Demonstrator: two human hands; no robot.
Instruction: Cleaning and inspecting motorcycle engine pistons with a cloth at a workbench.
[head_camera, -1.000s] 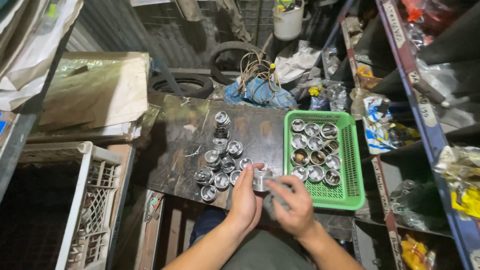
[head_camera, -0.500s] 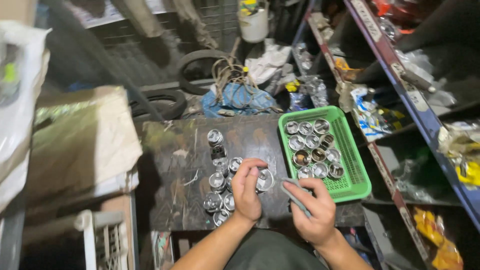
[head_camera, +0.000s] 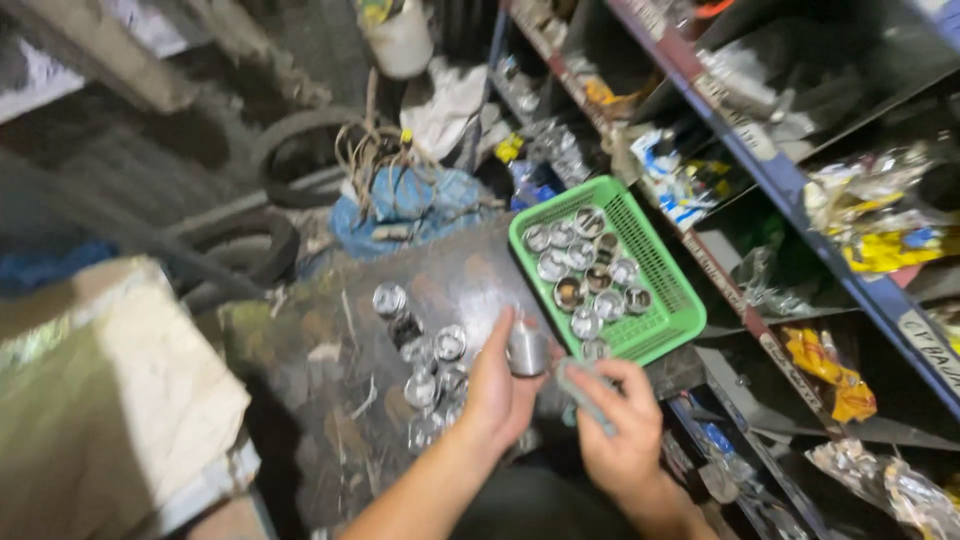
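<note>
Metal cups, round and shiny, lie clustered on a dark, stained surface (head_camera: 330, 340), and more of them fill a green basket (head_camera: 668, 290) at its right end. Of the two hands, the left hand (head_camera: 497, 388) is curled around one metal cup (head_camera: 527, 348), holding it upright just beside the basket's near corner. The right hand (head_camera: 622, 432) is closed on a thin greyish strip (head_camera: 583, 396), blurred, just right of that cup. Cluttered shelves (head_camera: 800, 200) stand on the right, a pale sack (head_camera: 120, 400) lies left.
</note>
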